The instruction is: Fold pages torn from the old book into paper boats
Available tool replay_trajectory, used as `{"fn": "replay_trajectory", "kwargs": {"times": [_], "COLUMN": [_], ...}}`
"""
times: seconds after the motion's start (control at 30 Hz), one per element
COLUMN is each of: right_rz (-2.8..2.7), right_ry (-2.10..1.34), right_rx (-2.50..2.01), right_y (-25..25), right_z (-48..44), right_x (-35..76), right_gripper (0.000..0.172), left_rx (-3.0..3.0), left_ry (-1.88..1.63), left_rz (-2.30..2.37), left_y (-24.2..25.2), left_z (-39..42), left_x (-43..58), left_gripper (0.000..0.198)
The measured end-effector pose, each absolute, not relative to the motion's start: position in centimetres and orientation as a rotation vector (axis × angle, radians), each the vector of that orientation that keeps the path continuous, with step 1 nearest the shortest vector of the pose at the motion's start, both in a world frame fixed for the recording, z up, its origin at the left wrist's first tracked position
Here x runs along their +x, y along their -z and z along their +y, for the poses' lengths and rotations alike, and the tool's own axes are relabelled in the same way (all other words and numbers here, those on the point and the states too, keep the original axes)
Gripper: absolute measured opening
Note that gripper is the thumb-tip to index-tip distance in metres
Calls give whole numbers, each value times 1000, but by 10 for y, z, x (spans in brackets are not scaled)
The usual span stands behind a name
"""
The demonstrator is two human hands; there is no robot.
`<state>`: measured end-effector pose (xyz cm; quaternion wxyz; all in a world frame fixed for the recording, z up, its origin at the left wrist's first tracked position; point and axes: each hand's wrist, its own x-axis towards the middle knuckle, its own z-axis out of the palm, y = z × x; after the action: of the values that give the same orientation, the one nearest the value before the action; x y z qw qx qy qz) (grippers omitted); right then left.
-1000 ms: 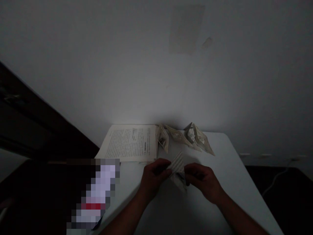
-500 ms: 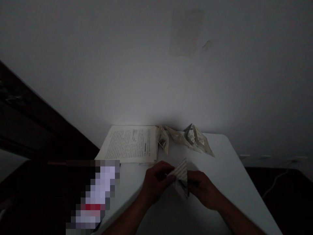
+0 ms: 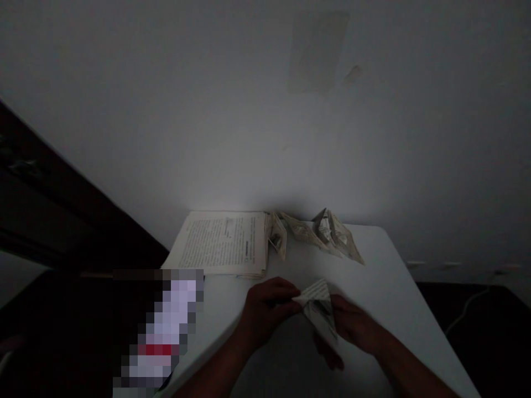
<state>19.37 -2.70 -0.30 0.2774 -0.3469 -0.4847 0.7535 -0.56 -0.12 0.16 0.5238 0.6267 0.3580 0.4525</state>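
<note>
Over the near part of the white table (image 3: 352,276), a folded sheet of printed paper (image 3: 318,308) is held between both hands. My left hand (image 3: 265,307) pinches its left corner between thumb and fingers. On the opposite side my right hand (image 3: 357,326) grips the paper, with part of that hand hidden behind it and fingers showing below. The paper has a pointed top and an opened, dark-shaded fold facing me. Farther back stand several folded paper boats, among them a small one (image 3: 277,237), a middle one (image 3: 302,231) and a larger one (image 3: 342,237).
At the table's back left lies a stack of printed pages (image 3: 222,243). A pixelated bright object (image 3: 170,320) is at the left edge. Behind the table rises a pale wall (image 3: 228,121); a white cable (image 3: 467,309) hangs at the right. The room is dim.
The folded paper has shifted slightly right and tilted, and its fold looks wider. My right hand's fingers now show beneath it. The left hand has moved slightly right with the corner.
</note>
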Motion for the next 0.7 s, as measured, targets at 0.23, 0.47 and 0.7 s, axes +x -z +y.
{"fn": "replay_trajectory", "kwargs": {"times": [0.23,0.47,0.7], "right_rz": [-1262,-1293,-1405], "right_ry": [-2064,-1643,-1108], "right_rx": [-912,-989,-1128], "right_y": [8,8,4], "right_z": [-29,-28,-19], "right_x": [193,198,202], "right_gripper": [46,46,73], "left_rx": [1541,1447,1375], "left_ry": [-956,-973,-1020], "left_rz": [880,1044,1137], "left_y": [-6,-13,-10], "left_z": [0,1,3], "left_x": [-5,-5,-6], "left_gripper": [17,24,21]}}
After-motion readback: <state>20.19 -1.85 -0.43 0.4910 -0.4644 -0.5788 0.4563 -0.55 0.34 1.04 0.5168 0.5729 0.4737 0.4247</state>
